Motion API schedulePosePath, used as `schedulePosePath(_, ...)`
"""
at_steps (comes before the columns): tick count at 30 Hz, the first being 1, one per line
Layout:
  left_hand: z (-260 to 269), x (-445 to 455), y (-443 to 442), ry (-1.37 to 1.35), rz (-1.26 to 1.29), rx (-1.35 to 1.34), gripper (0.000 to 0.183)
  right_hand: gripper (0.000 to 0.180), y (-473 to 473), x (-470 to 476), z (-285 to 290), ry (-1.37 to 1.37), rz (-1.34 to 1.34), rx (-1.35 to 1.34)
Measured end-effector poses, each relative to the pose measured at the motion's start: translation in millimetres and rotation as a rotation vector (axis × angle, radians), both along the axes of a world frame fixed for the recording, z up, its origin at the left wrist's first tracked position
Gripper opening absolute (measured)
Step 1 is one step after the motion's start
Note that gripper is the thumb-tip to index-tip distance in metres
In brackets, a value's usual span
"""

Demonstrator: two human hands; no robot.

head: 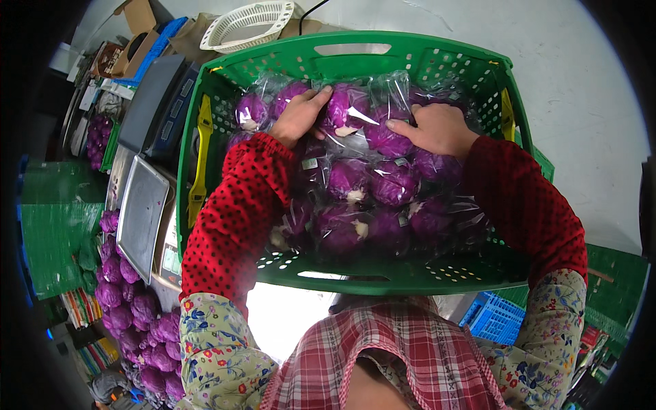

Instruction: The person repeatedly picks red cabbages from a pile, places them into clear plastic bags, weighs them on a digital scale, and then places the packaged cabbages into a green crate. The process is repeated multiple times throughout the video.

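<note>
Both of my hands reach into a green plastic crate [353,46] that holds rows of red cabbages in clear plastic bags. My left hand [303,114] lies on the back row, its fingertips at the left side of a bagged red cabbage [344,106]. On the right, my right hand [435,128] has its thumb on another bagged red cabbage [388,137]; its other fingers are partly hidden behind the plastic. Both hands press on or grasp the bags, but how firmly cannot be told. More bagged cabbages [394,182] fill the rows nearer to me.
A weighing scale with a metal pan [143,218] stands left of the crate. Beyond it lies a large heap of loose red cabbages [146,328]. A white plastic basket [248,25] is behind the crate, and a blue crate [494,316] is at lower right. Yellow handles [201,159] line the crate's ends.
</note>
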State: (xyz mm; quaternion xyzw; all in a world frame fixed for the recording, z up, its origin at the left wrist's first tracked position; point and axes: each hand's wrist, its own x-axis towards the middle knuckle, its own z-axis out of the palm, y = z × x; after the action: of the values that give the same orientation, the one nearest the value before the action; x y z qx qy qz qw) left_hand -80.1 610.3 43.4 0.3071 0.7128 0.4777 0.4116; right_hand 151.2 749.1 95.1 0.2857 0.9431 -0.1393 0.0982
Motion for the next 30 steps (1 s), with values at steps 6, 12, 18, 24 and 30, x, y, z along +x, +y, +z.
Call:
schedulePosePath(6, -0.7, -16.4, 17.2, 0.344, -0.127, -0.312, 0.07, 0.083, 12.3, -17.3, -4.1, -0.065, -0.059, -0.279)
schedulePosePath(12, -20.9, -14.1, 22.0, 0.663, -0.098, -0.198, 0.072, 0.076, 36.2, -15.2, 1.1, -0.064, -0.166, -0.375)
schedulePosePath(18, -9.2, -17.6, 12.8, 0.422, -0.039, -0.192, 0.069, 0.066, 10.4, -21.8, 1.6, -0.123, -0.012, -0.297)
schedulePosePath(24, 34.0, -41.5, -14.6, 0.284, -0.019, -0.112, 0.058, 0.054, 21.1, -21.7, 7.5, -0.238, 0.2, 0.054)
schedulePosePath(30, 30.8, -73.9, -163.9, 0.958, 0.307, 0.209, 0.057, 0.049, 41.9, -16.7, 28.5, 0.217, 0.102, -0.069)
